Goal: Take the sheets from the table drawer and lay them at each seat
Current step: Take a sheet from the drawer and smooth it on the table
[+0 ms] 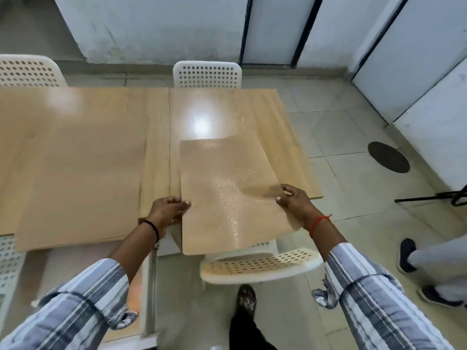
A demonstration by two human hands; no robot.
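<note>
A translucent, dotted tan sheet (227, 193) hangs over the near right part of the wooden table (227, 109), its near end sticking out past the table edge above a chair. My left hand (168, 210) pinches its left edge and my right hand (293, 200) pinches its right edge. The far end of the sheet curls up slightly. A large flat tan panel (75, 173) covers the table's left half; I cannot tell whether it is a sheet or the open drawer.
White perforated chairs stand at the far side (207, 73), far left (27, 70), near left (8, 258) and right under the sheet (260, 266). Another person's legs and shoes (429, 263) are at the right. A dark round floor cover (388, 156) lies beyond the table.
</note>
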